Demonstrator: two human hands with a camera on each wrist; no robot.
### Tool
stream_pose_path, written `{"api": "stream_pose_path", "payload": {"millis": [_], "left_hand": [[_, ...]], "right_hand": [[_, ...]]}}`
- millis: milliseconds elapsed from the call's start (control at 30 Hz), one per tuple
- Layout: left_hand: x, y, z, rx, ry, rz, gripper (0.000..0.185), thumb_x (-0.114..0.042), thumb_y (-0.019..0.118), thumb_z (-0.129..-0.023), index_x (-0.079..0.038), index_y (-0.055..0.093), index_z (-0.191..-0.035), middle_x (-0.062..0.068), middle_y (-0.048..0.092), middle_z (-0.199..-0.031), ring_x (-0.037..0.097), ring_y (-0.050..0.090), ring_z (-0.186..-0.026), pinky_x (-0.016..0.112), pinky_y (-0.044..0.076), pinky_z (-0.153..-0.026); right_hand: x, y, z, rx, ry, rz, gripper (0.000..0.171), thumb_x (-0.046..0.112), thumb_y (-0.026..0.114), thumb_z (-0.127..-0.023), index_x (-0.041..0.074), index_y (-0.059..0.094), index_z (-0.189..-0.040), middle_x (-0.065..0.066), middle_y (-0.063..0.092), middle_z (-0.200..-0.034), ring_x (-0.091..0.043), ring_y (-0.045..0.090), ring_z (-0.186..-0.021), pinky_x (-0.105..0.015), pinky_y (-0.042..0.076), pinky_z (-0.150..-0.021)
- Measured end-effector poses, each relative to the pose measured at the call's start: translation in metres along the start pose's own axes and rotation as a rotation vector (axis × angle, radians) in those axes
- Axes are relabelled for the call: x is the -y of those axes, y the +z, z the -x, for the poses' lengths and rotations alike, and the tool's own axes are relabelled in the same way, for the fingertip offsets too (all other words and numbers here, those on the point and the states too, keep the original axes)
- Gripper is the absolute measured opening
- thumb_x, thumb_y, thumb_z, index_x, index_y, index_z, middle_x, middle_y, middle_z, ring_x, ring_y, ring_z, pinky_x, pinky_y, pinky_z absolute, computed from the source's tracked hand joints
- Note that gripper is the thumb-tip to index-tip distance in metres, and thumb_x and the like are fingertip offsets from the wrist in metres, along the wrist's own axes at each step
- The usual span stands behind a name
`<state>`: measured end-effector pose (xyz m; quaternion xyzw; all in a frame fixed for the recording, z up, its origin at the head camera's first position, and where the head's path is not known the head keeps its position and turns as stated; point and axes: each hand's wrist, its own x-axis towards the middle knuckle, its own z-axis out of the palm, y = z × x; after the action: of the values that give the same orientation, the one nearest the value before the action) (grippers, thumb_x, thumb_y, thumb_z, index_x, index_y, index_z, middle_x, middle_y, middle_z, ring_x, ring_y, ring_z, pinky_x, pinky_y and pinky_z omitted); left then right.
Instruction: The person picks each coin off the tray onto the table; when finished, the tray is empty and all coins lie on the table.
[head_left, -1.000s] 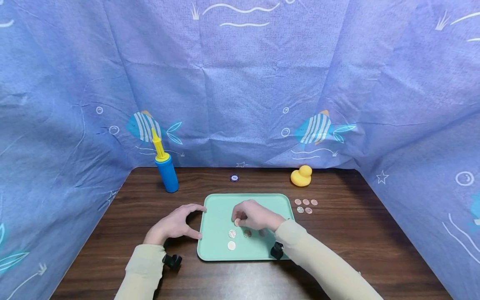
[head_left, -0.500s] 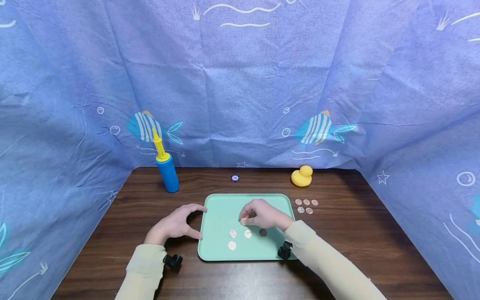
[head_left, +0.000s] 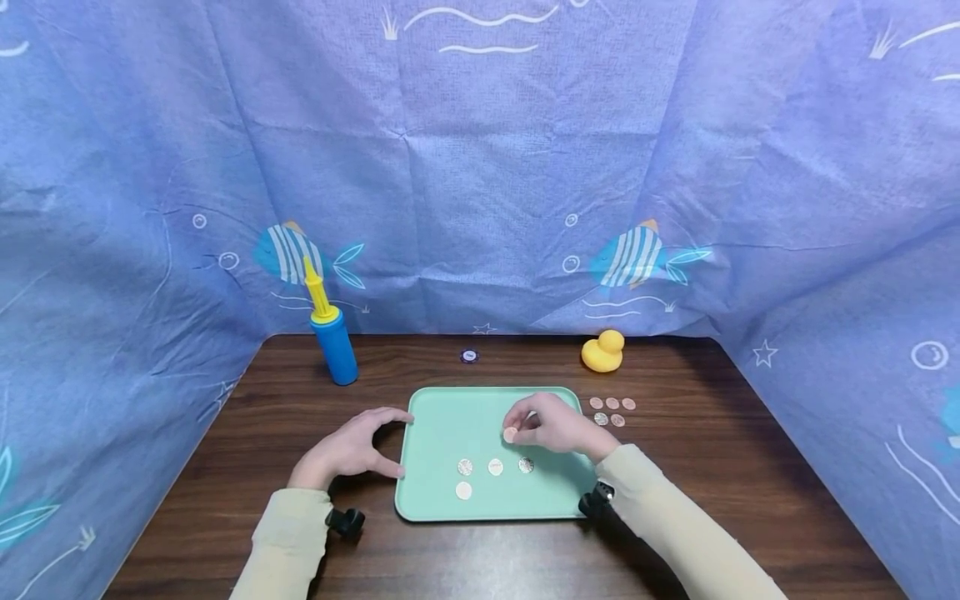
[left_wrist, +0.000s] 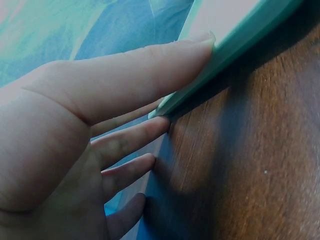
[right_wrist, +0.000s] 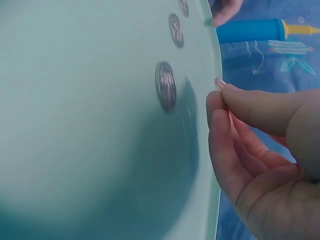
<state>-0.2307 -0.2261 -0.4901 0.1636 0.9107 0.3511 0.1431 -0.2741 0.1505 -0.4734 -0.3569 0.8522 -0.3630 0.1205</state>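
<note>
Pinching small, seemingly pale coin (head_left: pixel 510 434), right hand (head_left: pixel 558 427)

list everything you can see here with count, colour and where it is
tray: 1, mint green, table centre
coins on tray: 4, silvery, near part of the tray
held coin: 1, pale, above the tray
coins on table: 5, coppery, right of the tray
balloon pump: 1, blue and yellow, back left
rubber duck: 1, yellow, back right
chip: 1, dark blue, back centre
table: 1, dark wood
backdrop: blue fish-print cloth
hands: left hand touches the tray's left edge; right hand pinches the held coin
</note>
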Motion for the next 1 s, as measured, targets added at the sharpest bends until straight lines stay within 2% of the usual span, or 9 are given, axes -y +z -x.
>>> {"api": "stream_pose_path", "payload": {"millis": [233, 433, 533, 600, 667, 767, 833, 1000], "left_hand": [[0.0, 0.002, -0.001, -0.002, -0.012, 0.009, 0.083, -0.036, 0.096, -0.076, -0.016, 0.06, -0.147, 0.012, 0.05, -0.157, 0.039, 0.042, -0.147, 0.064, 0.039, -0.116], [0.0, 0.0, 0.0, -0.005, -0.016, 0.012, 0.083, -0.037, 0.096, -0.075, -0.016, 0.06, -0.147, 0.013, 0.05, -0.157, 0.04, 0.041, -0.147, 0.065, 0.038, -0.116], [-0.001, 0.0, 0.001, -0.006, -0.015, 0.013, 0.083, -0.037, 0.096, -0.076, -0.016, 0.059, -0.147, 0.013, 0.05, -0.157, 0.04, 0.041, -0.147, 0.065, 0.038, -0.116], [-0.001, 0.0, 0.001, -0.005, -0.017, 0.013, 0.083, -0.037, 0.096, -0.076, -0.017, 0.059, -0.147, 0.013, 0.05, -0.157, 0.04, 0.041, -0.147, 0.065, 0.038, -0.116], [-0.001, 0.0, 0.001, -0.005, -0.02, 0.01, 0.083, -0.037, 0.096, -0.076, -0.017, 0.059, -0.147, 0.012, 0.05, -0.157, 0.04, 0.04, -0.147, 0.066, 0.037, -0.116], [-0.001, 0.0, 0.001, -0.005, -0.025, 0.006, 0.083, -0.038, 0.096, -0.075, -0.018, 0.06, -0.147, 0.012, 0.05, -0.158, 0.04, 0.04, -0.147, 0.066, 0.037, -0.116], [-0.001, 0.0, 0.0, -0.005, -0.027, 0.006, 0.083, -0.038, 0.096, -0.075, -0.018, 0.06, -0.147, 0.012, 0.05, -0.157, 0.04, 0.04, -0.147, 0.066, 0.036, -0.116], [0.0, 0.0, 0.0, -0.004, -0.03, 0.008, 0.083, -0.038, 0.096, -0.076, -0.018, 0.06, -0.147, 0.012, 0.049, -0.158, 0.04, 0.04, -0.148, 0.066, 0.036, -0.117]], "right_hand": [[-0.011, -0.014, 0.02, -0.043, 0.041, -0.039, 0.007, 0.011, 0.081, -0.094, 0.01, 0.079, -0.1, 0.001, 0.075, -0.091, -0.01, 0.065, -0.08, -0.026, 0.057, -0.075], [-0.023, -0.032, 0.04, -0.067, 0.11, -0.036, 0.01, 0.017, 0.08, -0.095, 0.016, 0.078, -0.106, 0.005, 0.072, -0.096, -0.01, 0.068, -0.084, -0.026, 0.058, -0.078], [-0.028, -0.041, 0.05, -0.094, 0.128, -0.023, 0.012, 0.018, 0.08, -0.095, 0.017, 0.078, -0.107, 0.006, 0.072, -0.097, -0.01, 0.07, -0.084, -0.031, 0.058, -0.08], [-0.032, -0.045, 0.057, -0.118, 0.137, -0.001, 0.012, 0.02, 0.08, -0.095, 0.018, 0.078, -0.107, 0.007, 0.073, -0.096, -0.008, 0.07, -0.084, -0.036, 0.051, -0.087], [-0.036, -0.048, 0.063, -0.133, 0.148, 0.006, 0.012, 0.021, 0.08, -0.095, 0.018, 0.078, -0.107, 0.007, 0.073, -0.095, -0.008, 0.069, -0.084, -0.038, 0.051, -0.086], [-0.042, -0.053, 0.073, -0.148, 0.158, -0.013, 0.012, 0.02, 0.08, -0.095, 0.016, 0.078, -0.107, 0.005, 0.073, -0.095, -0.01, 0.068, -0.086, -0.034, 0.052, -0.087], [-0.044, -0.056, 0.078, -0.166, 0.162, -0.033, 0.012, 0.017, 0.08, -0.095, 0.013, 0.078, -0.106, 0.002, 0.073, -0.096, -0.013, 0.067, -0.087, -0.03, 0.059, -0.079], [-0.052, -0.063, 0.09, -0.228, 0.16, -0.019, 0.011, 0.017, 0.081, -0.095, 0.01, 0.078, -0.103, -0.008, 0.076, -0.105, -0.016, 0.068, -0.093, -0.028, 0.058, -0.08]]}}
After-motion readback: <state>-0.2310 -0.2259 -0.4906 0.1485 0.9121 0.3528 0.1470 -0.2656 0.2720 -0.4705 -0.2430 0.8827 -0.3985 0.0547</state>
